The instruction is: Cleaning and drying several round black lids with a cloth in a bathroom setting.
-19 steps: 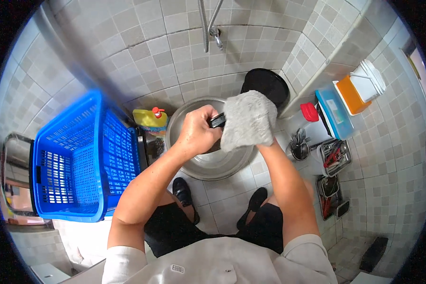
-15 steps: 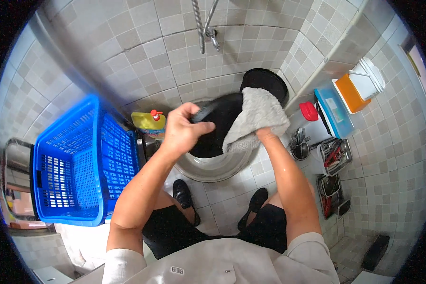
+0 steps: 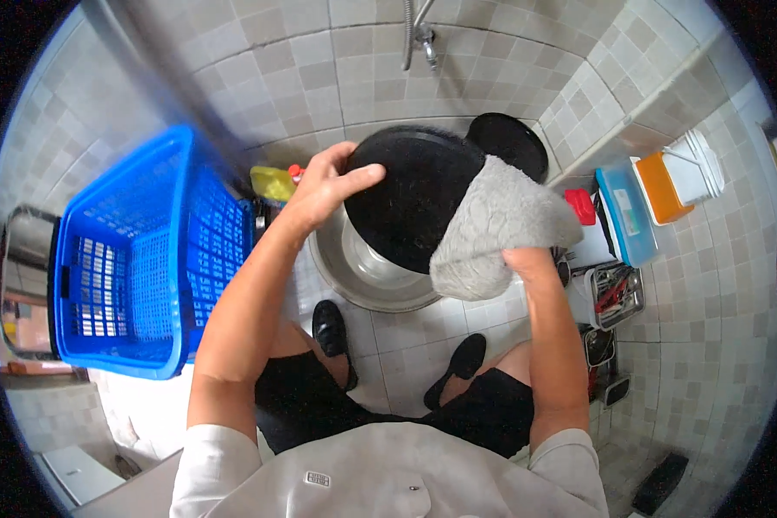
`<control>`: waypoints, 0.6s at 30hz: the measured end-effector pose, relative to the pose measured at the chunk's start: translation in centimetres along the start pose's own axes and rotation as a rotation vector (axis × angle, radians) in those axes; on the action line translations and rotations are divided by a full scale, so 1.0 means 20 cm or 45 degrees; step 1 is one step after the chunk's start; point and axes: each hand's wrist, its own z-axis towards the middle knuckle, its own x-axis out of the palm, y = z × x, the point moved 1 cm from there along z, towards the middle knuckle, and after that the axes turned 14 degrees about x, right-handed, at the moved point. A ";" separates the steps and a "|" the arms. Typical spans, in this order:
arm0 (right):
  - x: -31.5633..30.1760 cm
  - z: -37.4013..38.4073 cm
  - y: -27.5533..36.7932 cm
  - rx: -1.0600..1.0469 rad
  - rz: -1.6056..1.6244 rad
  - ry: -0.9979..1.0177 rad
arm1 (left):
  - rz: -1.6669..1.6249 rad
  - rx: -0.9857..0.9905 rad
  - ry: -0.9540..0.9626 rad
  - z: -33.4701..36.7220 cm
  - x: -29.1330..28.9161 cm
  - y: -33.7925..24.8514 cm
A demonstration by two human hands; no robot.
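A round black tray [image 3: 410, 194] is tilted over a metal basin [image 3: 332, 263]. My left hand [image 3: 324, 190] grips the tray's left edge, thumb lying on its face. My right hand [image 3: 527, 262] is closed on a grey fluffy cloth [image 3: 501, 229], which covers the tray's right edge; the fingers under the cloth are hidden. Beyond them a second round black tray [image 3: 509, 145] leans against the tiled wall. The basin stands on the floor, partly hidden by the held tray.
A large blue plastic basket [image 3: 186, 259] stands at left, with a yellow bottle [image 3: 270, 182] beyond it. On the right are a blue container [image 3: 628, 216], an orange-and-white container [image 3: 662, 188] and a rack of utensils [image 3: 615, 293]. A tap [image 3: 427, 47] juts from the wall.
The tray has come round to show its broad face and sits higher. The cloth has moved right and toward me, along the tray's right edge. The view has shifted slightly.
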 end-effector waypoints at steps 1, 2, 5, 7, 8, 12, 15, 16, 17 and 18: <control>0.00 -0.02 0.04 -0.213 -0.520 0.066 | -0.011 0.005 0.077 0.00 0.03 -0.05; -0.03 -0.04 0.01 -0.206 -0.528 0.074 | 0.091 0.071 0.193 0.00 0.08 -0.09; -0.02 -0.06 -0.06 -0.344 -1.219 0.043 | 0.272 0.114 0.343 -0.04 0.13 -0.21; -0.01 -0.06 0.01 -0.149 -0.972 0.034 | 0.250 0.058 0.242 -0.08 0.13 -0.24; -0.01 -0.05 0.07 -0.057 -0.851 0.024 | 0.224 0.012 0.149 -0.09 0.13 -0.26; 0.03 0.00 -0.05 0.279 0.156 -0.018 | -0.242 0.067 -0.366 -0.07 0.12 -0.21; 0.31 0.01 -0.02 0.435 1.150 0.000 | -0.755 0.106 -0.708 -0.07 0.13 -0.15; 0.40 0.00 0.05 0.453 1.359 -0.010 | -0.864 0.099 -0.772 -0.08 0.17 -0.14; 0.40 -0.01 0.12 0.362 1.307 -0.087 | -0.877 0.106 -0.775 -0.09 0.20 -0.14; 0.35 -0.01 0.10 0.366 1.299 -0.094 | -0.887 0.099 -0.774 -0.09 0.19 -0.13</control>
